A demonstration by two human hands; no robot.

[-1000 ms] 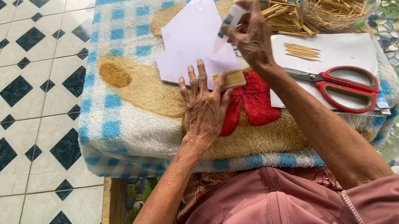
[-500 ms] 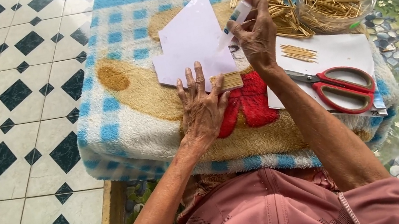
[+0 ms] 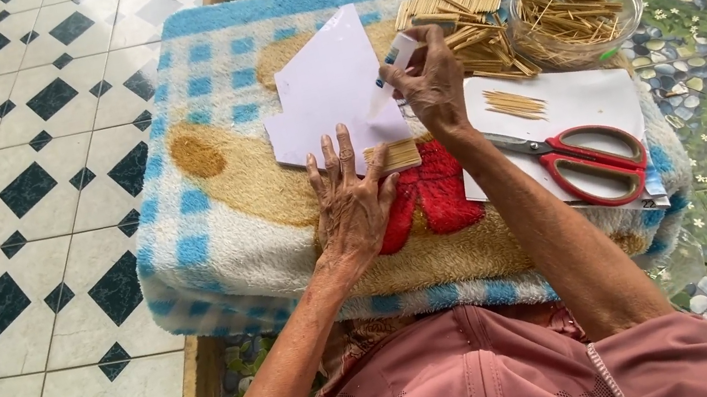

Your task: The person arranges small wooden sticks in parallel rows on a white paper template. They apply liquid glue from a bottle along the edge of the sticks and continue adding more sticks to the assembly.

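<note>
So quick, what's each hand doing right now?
Left hand: open, flat, fingers touching the small stick mat.
Right hand: closed, pinching a small white tube.

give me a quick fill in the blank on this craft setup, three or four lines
1. The left hand presses flat on a small raft of sticks with its ____ down.
2. The right hand holds a small white ____ above the white paper.
3. The scissors have ____ handles.
4. Loose sticks fill a clear ____ at the blanket's far right corner.

Missing words: palm; tube; red; bowl
</note>
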